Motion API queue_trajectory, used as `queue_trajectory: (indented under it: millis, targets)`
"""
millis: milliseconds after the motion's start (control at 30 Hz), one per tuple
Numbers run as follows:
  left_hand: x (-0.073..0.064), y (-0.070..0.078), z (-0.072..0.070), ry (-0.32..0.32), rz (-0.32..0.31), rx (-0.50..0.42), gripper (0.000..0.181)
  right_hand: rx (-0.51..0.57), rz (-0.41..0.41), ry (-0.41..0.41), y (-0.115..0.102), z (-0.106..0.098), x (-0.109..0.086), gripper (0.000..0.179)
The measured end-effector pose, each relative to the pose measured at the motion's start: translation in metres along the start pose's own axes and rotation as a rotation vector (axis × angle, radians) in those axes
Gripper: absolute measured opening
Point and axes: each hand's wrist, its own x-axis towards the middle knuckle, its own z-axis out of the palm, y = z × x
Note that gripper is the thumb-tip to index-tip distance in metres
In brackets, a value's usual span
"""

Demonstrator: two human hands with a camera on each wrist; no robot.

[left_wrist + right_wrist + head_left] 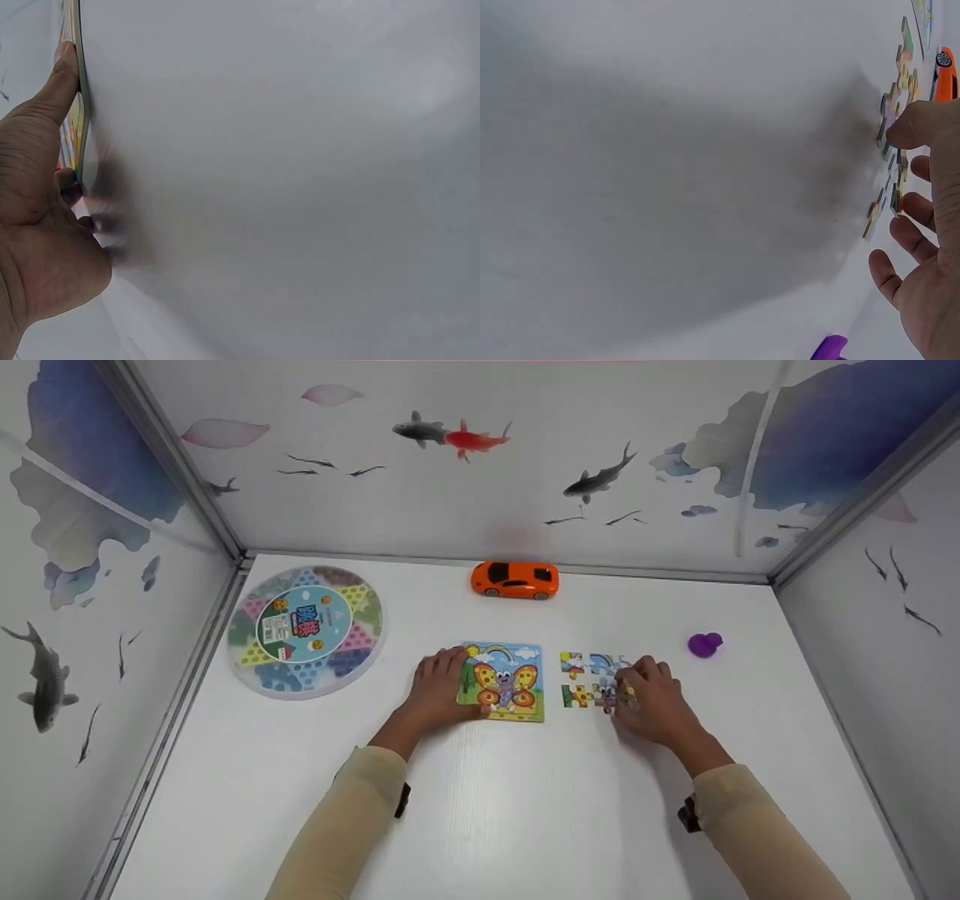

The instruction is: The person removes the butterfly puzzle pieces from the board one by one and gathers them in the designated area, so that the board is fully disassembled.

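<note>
A jigsaw puzzle board (517, 660) with a butterfly picture lies flat on the white table. My left hand (435, 690) holds it at its left side, thumb on the near edge and fingers at the far-left corner. To the right of the board lie several loose jigsaw pieces (576, 696), set apart in rows. Over the right-hand pieces, my right hand (656, 701) has its fingers bent and covers part of them. The right wrist view shows the thumb (911, 126) against a puzzle piece (883, 120), which the hand appears to pinch; the other fingers are spread.
An orange toy car (516, 580) stands at the back of the table. At the left lies a round Chinese checkers set (306, 631) under a clear cover. A small purple toy duck (705, 644) is at the right. Printed panels (480, 495) wall in the back and sides.
</note>
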Motion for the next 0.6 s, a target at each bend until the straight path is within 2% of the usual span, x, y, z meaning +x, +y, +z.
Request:
queue_trajectory:
  millis: [300,600]
  targets:
    - [0.002,-0.002,0.002,-0.015,-0.01,0.009,0.116,0.034,0.022,0.02,0.014,-0.001,-0.01,0.022]
    - [0.002,-0.002,0.002,-0.002,-0.002,0.006,0.115,-0.002,0.022,0.018,0.016,-0.001,-0.013,0.025]
